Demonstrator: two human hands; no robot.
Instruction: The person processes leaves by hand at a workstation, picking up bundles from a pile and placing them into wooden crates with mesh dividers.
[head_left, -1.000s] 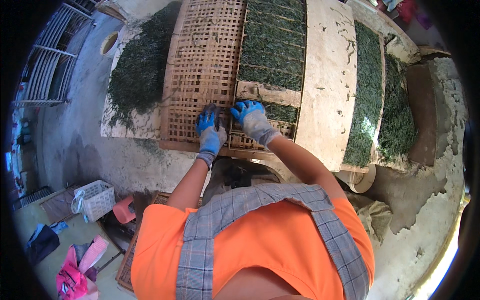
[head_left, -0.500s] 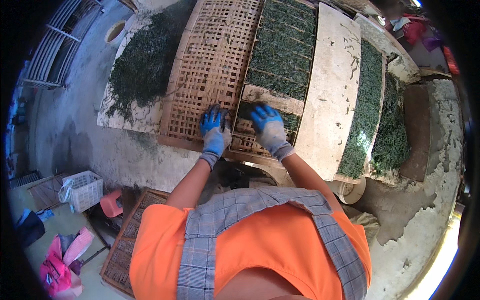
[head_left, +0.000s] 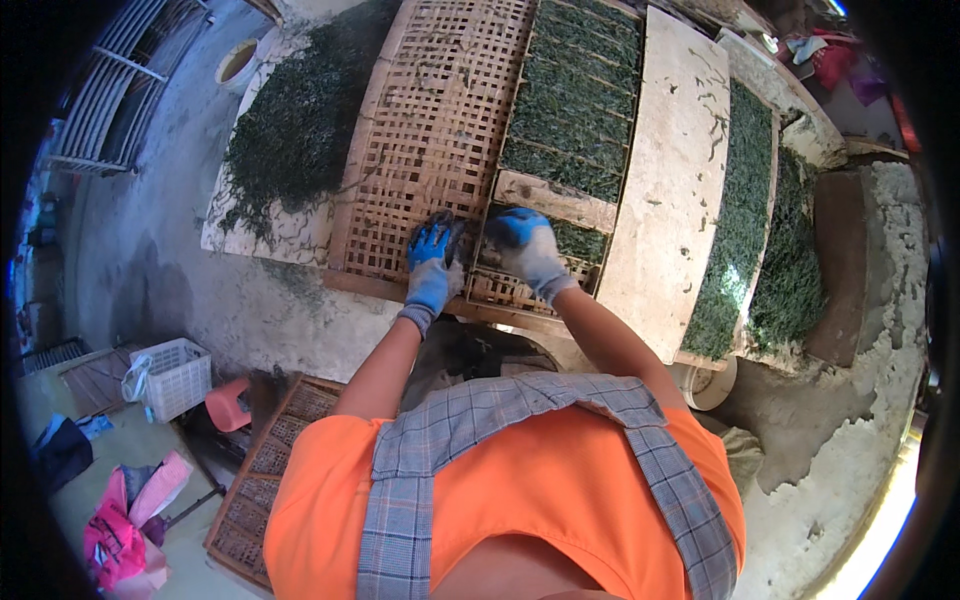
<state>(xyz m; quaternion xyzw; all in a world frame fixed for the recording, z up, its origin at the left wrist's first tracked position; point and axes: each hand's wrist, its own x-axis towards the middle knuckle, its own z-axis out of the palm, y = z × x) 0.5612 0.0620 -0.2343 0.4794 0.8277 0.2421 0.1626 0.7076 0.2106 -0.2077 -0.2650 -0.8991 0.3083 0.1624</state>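
My left hand [head_left: 434, 262], in a blue and grey work glove, rests on the near end of a woven lattice panel [head_left: 425, 130]. Its fingers are stretched forward, with dark fingertips, and I see nothing held in them. Over the near compartments of a wooden-framed tray [head_left: 557, 200] is my gloved right hand [head_left: 530, 252]. Its fingers are curled down, blurred and partly hidden, so whether they hold anything is unclear. Dark green stringy material [head_left: 575, 100] fills the tray's far compartments. Some more [head_left: 578, 240] lies beside my right hand; the nearest compartment shows mostly bare lattice.
A pale board [head_left: 672, 180] lies right of the tray, with more green material [head_left: 735, 220] beyond it. A loose heap [head_left: 300, 125] covers the board at far left. A white bucket [head_left: 712, 384], a white plastic basket [head_left: 172, 378] and another lattice tray [head_left: 265, 480] stand lower down.
My right hand has moved slightly left toward my left hand, and its fingers have curled. My left hand's fingers have drawn closer together. The view has shifted a little.
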